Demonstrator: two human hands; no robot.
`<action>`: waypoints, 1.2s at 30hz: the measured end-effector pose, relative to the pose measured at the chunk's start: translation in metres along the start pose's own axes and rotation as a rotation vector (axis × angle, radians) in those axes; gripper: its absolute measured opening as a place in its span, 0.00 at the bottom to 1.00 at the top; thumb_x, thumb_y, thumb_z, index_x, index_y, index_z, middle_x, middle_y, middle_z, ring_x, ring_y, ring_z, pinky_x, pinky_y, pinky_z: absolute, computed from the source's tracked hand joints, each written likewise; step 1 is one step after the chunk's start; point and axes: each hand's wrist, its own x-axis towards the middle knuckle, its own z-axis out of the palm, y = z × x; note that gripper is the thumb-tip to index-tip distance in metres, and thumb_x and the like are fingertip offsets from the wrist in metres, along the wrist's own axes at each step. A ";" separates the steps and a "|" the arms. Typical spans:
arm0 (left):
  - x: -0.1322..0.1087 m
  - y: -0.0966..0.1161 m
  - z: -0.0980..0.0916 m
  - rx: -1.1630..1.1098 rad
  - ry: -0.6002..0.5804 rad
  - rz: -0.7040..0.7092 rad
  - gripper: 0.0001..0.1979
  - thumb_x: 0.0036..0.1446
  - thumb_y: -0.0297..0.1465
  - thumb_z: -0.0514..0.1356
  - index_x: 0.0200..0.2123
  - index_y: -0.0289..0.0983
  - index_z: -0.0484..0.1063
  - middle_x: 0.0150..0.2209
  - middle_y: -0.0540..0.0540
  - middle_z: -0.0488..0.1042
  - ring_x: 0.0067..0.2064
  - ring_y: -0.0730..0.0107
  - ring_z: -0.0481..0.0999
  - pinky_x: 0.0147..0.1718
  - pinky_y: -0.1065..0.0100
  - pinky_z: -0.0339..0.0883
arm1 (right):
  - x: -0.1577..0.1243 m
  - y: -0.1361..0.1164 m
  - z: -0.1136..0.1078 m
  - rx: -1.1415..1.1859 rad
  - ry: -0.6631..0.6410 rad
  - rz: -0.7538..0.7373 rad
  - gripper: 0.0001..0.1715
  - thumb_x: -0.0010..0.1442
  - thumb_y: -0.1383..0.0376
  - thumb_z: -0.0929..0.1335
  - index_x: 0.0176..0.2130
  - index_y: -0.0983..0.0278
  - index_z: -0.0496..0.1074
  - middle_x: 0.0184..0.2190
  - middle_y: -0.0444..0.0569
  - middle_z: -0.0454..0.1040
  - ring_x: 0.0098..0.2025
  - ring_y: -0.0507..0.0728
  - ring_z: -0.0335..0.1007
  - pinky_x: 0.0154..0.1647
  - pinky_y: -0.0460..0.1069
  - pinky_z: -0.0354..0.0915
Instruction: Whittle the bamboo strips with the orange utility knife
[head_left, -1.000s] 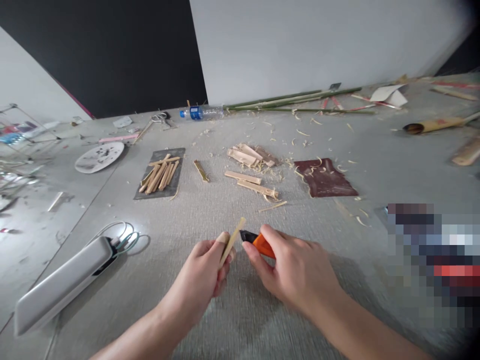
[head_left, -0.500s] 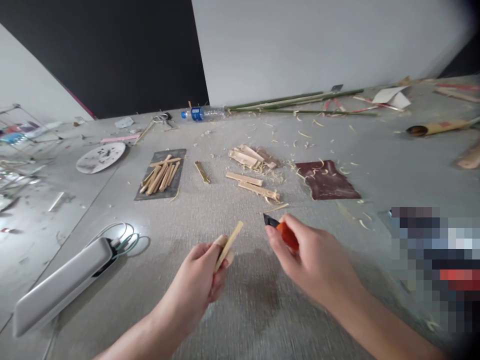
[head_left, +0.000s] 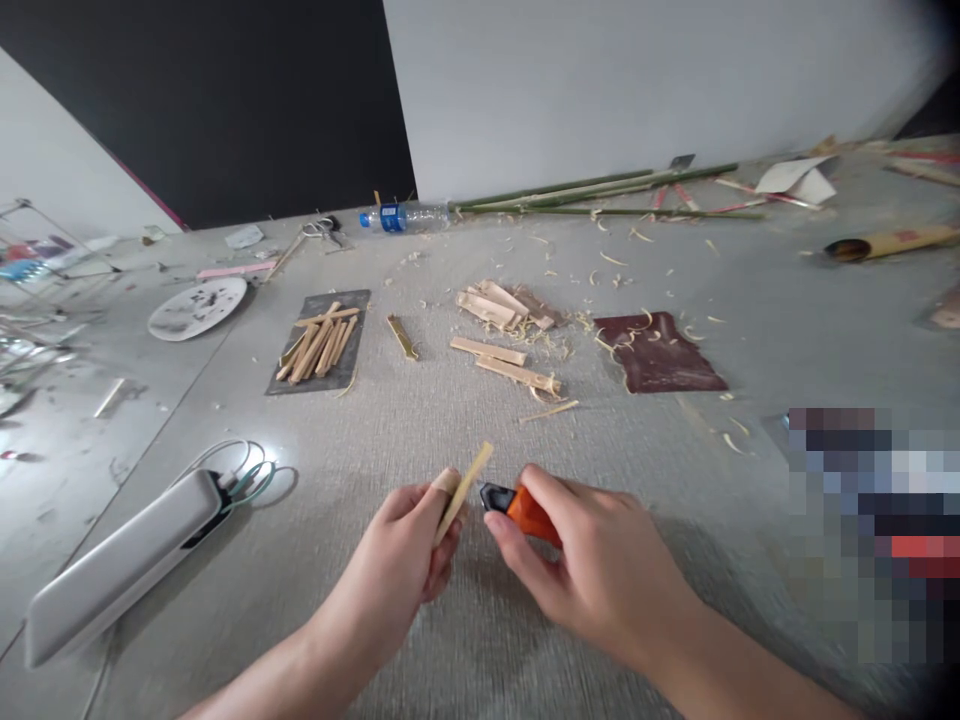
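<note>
My left hand [head_left: 420, 535] is closed around a thin pale bamboo strip [head_left: 472, 480], whose upper end sticks up past the thumb. A tan wrap, perhaps tape, covers part of that thumb. In my right hand [head_left: 592, 550] is an orange and black utility knife [head_left: 529, 510], gripped with its black tip towards the strip. A small gap shows between tip and strip; I cannot make out the blade itself. Beyond the hands lie two flat wood pieces [head_left: 517, 375] and a thin sliver [head_left: 551, 411]. Behind them is a heap of split wood pieces [head_left: 499, 305] among curled shavings.
Several sticks rest on a dark sandpaper sheet [head_left: 277, 383] at left, near a short bamboo piece [head_left: 403, 338]. A brown sandpaper sheet [head_left: 667, 365] lies right. A power bank [head_left: 127, 570] with cables sits front left. A bottle [head_left: 401, 217] and green bamboo poles [head_left: 585, 195] line the wall.
My right hand has moved left and slightly down, bringing the knife close to the bamboo strip. My left hand has stayed almost still, holding the strip.
</note>
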 end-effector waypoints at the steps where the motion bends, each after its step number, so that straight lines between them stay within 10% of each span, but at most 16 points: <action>1: 0.000 -0.001 0.000 0.002 0.001 0.005 0.25 0.59 0.53 0.64 0.25 0.39 0.65 0.16 0.59 0.55 0.16 0.82 0.46 0.16 0.75 0.45 | -0.001 0.000 0.000 -0.005 -0.005 -0.002 0.21 0.72 0.49 0.64 0.32 0.58 0.58 0.20 0.37 0.67 0.18 0.51 0.63 0.24 0.48 0.53; 27: -0.002 -0.001 -0.001 0.150 0.076 0.080 0.26 0.61 0.55 0.62 0.26 0.38 0.67 0.16 0.57 0.57 0.17 0.80 0.51 0.18 0.73 0.47 | 0.008 0.000 0.001 -0.170 0.018 0.079 0.26 0.73 0.44 0.60 0.32 0.59 0.66 0.20 0.42 0.73 0.18 0.55 0.69 0.24 0.49 0.45; 33: -0.009 -0.003 -0.002 0.081 -0.052 -0.065 0.25 0.61 0.53 0.61 0.25 0.40 0.63 0.15 0.59 0.55 0.14 0.82 0.46 0.14 0.74 0.41 | 0.023 0.039 -0.019 -0.378 0.178 0.365 0.33 0.73 0.44 0.55 0.30 0.60 0.69 0.11 0.44 0.62 0.11 0.54 0.53 0.20 0.50 0.39; 36: -0.006 0.001 -0.005 0.003 -0.079 -0.017 0.21 0.63 0.46 0.61 0.24 0.39 0.64 0.14 0.59 0.53 0.14 0.82 0.44 0.13 0.74 0.39 | 0.025 0.049 -0.027 -0.388 0.220 0.374 0.29 0.73 0.44 0.57 0.30 0.59 0.66 0.16 0.47 0.68 0.16 0.56 0.61 0.22 0.50 0.43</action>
